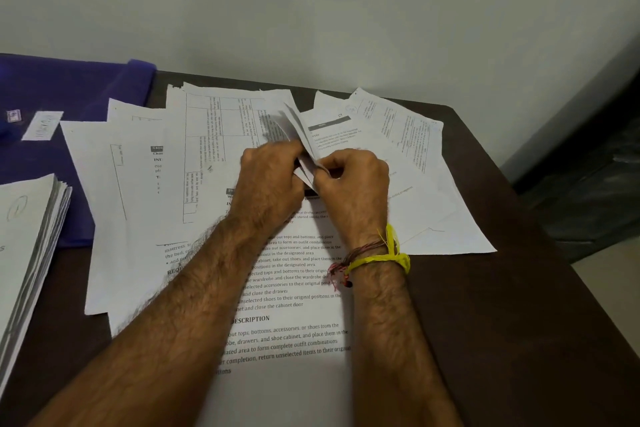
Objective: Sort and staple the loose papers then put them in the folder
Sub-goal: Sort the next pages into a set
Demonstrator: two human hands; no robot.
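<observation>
Loose printed papers [207, 156] lie fanned across the dark table [485, 322]. My left hand [273, 184] and my right hand [353, 184] meet over the middle of the spread, and both pinch a small bunch of sheets [294, 128] that stands up on edge between them. A dark object is partly hidden under my hands; I cannot tell what it is. A purple folder [62, 94] with a white label lies at the far left. A thick stack of papers [31, 246] rests partly on the folder at the left edge.
A page with large print [298, 340] lies under my forearms near the front edge. The table's right edge drops to the floor [609, 288]. A pale wall stands directly behind the table.
</observation>
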